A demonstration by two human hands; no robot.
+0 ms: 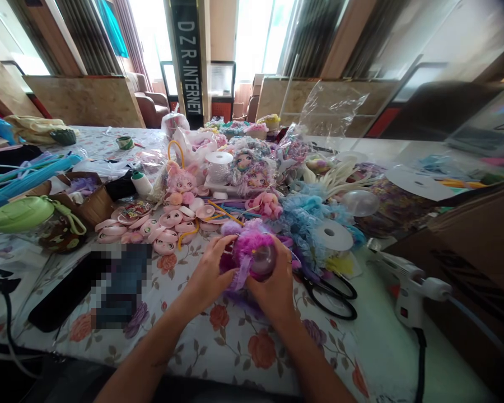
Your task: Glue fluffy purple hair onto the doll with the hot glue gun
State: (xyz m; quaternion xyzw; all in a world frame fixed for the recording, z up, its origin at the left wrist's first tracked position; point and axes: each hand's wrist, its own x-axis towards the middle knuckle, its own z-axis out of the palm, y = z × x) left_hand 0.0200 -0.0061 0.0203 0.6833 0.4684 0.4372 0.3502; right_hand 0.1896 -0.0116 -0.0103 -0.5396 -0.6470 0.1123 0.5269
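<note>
Between my two hands is a round clear plastic ball trimmed with purple and magenta fluff and ribbon (252,249), held just above the flowered tablecloth. My left hand (212,271) grips its left side, fingers curled on the top edge and thumb low at the front. On the other side my right hand (277,282) clasps the clear part, its thumb underneath. Purple material hangs below, partly hidden by my hands. Just behind lie pale pink doll faces (166,238) and a pink fluffy bunch (264,206).
Black-handled scissors (331,294) and a white glue gun (407,280) lie to the right, beside a cardboard box (466,268). Blue tulle (304,215) and a white spool (331,235) are behind them. A black case (69,291) and a green pouch (23,214) are at left.
</note>
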